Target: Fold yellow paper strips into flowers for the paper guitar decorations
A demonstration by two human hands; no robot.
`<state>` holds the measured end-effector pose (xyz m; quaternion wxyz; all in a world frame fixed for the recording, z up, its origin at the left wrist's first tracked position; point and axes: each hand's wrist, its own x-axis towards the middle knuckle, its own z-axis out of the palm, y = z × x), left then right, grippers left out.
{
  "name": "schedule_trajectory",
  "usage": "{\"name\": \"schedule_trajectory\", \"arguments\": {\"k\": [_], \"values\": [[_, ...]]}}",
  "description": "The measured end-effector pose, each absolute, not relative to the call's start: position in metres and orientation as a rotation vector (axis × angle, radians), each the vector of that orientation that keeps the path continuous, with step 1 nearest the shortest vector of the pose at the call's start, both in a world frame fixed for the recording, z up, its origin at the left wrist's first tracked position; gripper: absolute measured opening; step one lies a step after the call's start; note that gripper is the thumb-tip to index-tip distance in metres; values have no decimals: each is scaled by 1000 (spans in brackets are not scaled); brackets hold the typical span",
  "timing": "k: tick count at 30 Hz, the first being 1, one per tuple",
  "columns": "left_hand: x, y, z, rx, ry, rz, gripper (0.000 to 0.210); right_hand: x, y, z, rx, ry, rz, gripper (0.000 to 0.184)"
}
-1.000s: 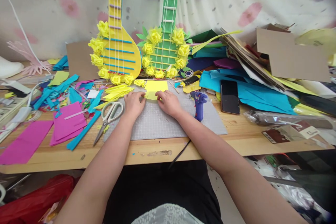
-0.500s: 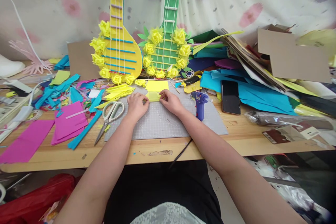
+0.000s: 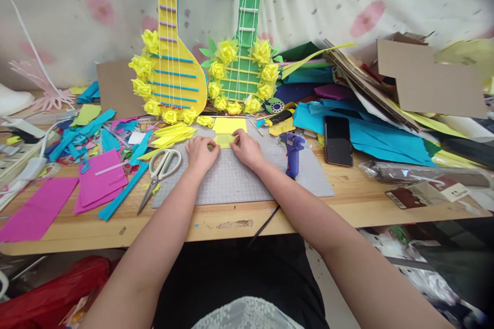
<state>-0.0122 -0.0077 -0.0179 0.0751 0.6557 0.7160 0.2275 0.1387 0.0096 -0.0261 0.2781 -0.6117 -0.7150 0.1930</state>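
A small piece of yellow crepe paper (image 3: 224, 140) is stretched between my two hands, just over the grey cutting mat (image 3: 231, 185). My left hand (image 3: 201, 153) pinches its left edge between thumb and fingers. At the right edge, my right hand (image 3: 247, 148) has closed its fingertips on the same piece. Right behind it lies a stack of yellow paper (image 3: 229, 125). Scissors (image 3: 162, 169) rest partly on the mat, left of my left hand. To the right of my right hand stands a blue glue gun (image 3: 292, 154).
A yellow paper instrument (image 3: 173, 72) and a green one (image 3: 243, 69), trimmed with yellow flowers, stand at the back. Magenta sheets (image 3: 101, 180) and yellow strips (image 3: 172, 136) lie left. A phone (image 3: 338, 140) rests on blue paper (image 3: 382, 139) at right, near cardboard (image 3: 428, 77).
The whole view has shifted slightly. My right fingers have moved a little on the paper's right edge; both hands still hold the yellow piece.
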Motion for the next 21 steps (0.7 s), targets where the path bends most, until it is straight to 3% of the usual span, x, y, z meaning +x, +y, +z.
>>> {"name": "schedule_trajectory", "arguments": {"k": [11, 21], "values": [[-10, -5, -19, 1905, 2198, 676, 15, 136, 4, -21, -1656, -2007, 378, 14], [-8, -5, -17, 1885, 2184, 655, 15, 136, 3, -22, -1673, -2108, 267, 19]]}}
